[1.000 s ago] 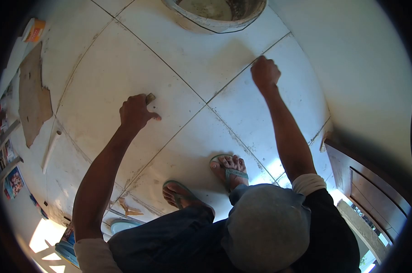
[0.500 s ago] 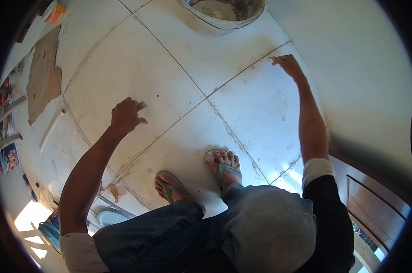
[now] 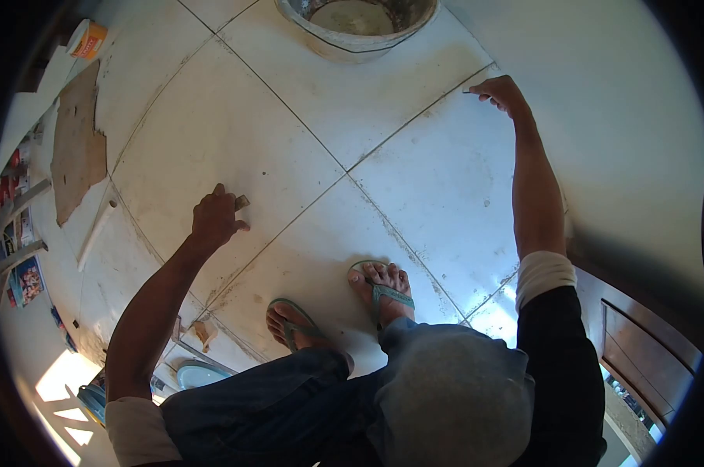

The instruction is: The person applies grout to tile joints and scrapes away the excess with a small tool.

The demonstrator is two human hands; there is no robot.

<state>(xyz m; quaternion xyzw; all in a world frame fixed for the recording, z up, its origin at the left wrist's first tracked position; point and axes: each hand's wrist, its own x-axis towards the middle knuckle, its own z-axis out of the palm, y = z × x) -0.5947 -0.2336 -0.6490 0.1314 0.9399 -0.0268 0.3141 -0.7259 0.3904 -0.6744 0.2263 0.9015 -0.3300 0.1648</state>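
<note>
My left hand (image 3: 214,218) is closed around a small greyish-brown block (image 3: 241,202), whose end sticks out past the thumb side, over the pale floor tiles (image 3: 305,226). At the upper right, my right hand (image 3: 503,95) pinches a short thin tool (image 3: 467,93), mostly hidden by the fingers. Its dark tip overlaps the dirty tile joint near the wall. I cannot tell what kind of tool it is.
A stained bucket (image 3: 352,47) stands at the top near the wall (image 3: 624,140). On the left lie a torn cardboard sheet (image 3: 78,148), a white pipe (image 3: 95,233) and an orange-and-white tub (image 3: 86,39). My sandalled feet (image 3: 379,288) are in the middle; wooden furniture (image 3: 647,350) stands at right.
The right hand has shifted slightly to the right, its tool tip still by the joint. The left hand sits slightly lower in view, and the whole view has shifted a little.
</note>
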